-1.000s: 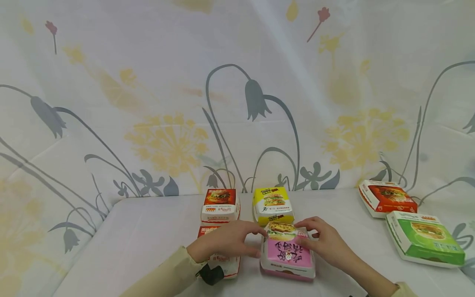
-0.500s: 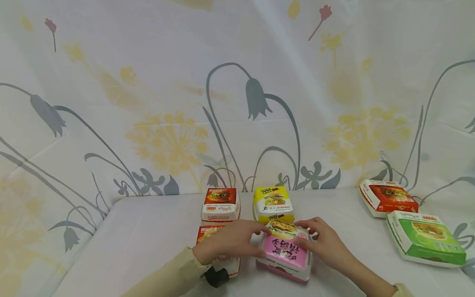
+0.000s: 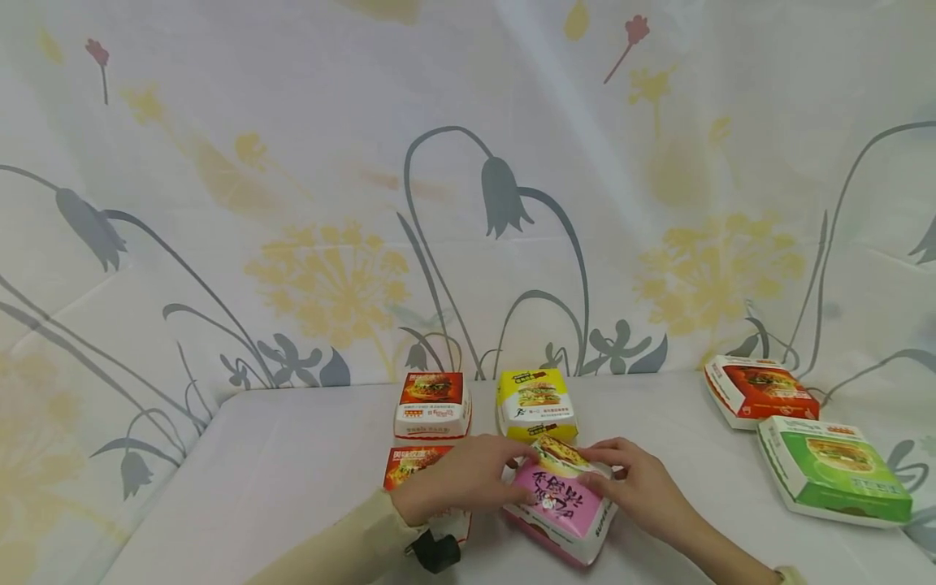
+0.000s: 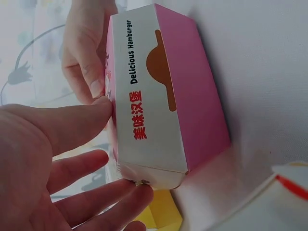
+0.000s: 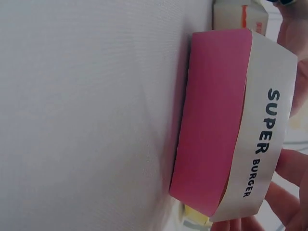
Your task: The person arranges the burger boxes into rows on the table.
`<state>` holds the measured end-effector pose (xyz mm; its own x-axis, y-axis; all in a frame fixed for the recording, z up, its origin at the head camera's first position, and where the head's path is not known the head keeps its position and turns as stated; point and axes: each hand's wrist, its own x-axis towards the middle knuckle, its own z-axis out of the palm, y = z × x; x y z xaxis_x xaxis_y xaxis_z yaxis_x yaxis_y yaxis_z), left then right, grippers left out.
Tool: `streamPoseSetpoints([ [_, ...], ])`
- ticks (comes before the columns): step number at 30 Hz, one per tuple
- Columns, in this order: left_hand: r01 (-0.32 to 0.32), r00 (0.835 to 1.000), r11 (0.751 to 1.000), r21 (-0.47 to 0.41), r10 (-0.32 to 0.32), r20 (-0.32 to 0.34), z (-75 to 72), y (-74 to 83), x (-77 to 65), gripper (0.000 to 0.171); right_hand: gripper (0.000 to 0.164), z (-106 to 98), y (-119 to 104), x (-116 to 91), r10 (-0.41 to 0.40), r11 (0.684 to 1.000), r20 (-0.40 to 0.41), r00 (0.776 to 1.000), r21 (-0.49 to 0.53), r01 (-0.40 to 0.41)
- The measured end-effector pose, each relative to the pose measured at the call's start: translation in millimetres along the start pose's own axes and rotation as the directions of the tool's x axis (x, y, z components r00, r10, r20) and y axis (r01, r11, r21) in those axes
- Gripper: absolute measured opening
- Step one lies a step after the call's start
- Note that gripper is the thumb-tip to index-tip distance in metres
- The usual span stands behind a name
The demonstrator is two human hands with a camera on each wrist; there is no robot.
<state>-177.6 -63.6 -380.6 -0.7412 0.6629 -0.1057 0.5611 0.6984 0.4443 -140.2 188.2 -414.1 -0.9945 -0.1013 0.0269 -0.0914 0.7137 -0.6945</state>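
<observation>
A pink and white cardboard burger box point(image 3: 552, 508) stands shut on the table, turned at an angle. My left hand point(image 3: 471, 479) holds its left side, the thumb on the top edge and the fingers along the side. My right hand point(image 3: 643, 491) grips the far right corner, thumb on the lid. In the left wrist view, the box's front point(image 4: 166, 86) reads "Delicious Hamburger". "SUPER BURGER" shows on the side point(image 5: 262, 130) in the right wrist view. Behind the pink box stands a yellow burger box point(image 3: 537, 402).
A red and white burger box point(image 3: 433, 406) sits at the back left. In front of it another red one point(image 3: 409, 463) is partly hidden by my left arm. Farther right lie a red box point(image 3: 764, 390) and a green box point(image 3: 837, 471). A flowered cloth point(image 3: 468, 187) hangs behind the table point(image 3: 292, 471).
Between my hands the pink box has turned clockwise, seen from above, and its right side has come into view. My left hand has shifted slightly right; the other boxes have stayed put.
</observation>
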Motion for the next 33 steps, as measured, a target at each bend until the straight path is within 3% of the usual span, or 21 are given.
streamPoseSetpoints([
  [14,0.050,0.999,0.988,-0.149,-0.046,0.026,-4.1,-0.5,-0.2,0.036,0.026,-12.9,7.9,-8.1,-0.070,0.992,0.099,0.993,0.109,0.059],
  [23,0.022,1.000,0.998,-0.064,-0.022,0.005,0.9,1.7,2.9,0.047,0.028,-13.5,10.5,-7.7,-0.056,0.995,0.122,0.991,0.091,0.045],
  [29,0.023,0.999,0.996,-0.083,-0.021,0.026,-0.4,3.5,3.8,0.046,0.023,-16.6,13.4,-4.3,-0.134,0.987,0.108,0.985,0.100,0.124],
  [33,0.020,0.998,0.995,-0.100,-0.015,0.053,-0.6,4.1,5.2,0.046,0.028,-17.1,13.7,2.8,-0.191,0.974,0.114,0.975,0.142,0.175],
])
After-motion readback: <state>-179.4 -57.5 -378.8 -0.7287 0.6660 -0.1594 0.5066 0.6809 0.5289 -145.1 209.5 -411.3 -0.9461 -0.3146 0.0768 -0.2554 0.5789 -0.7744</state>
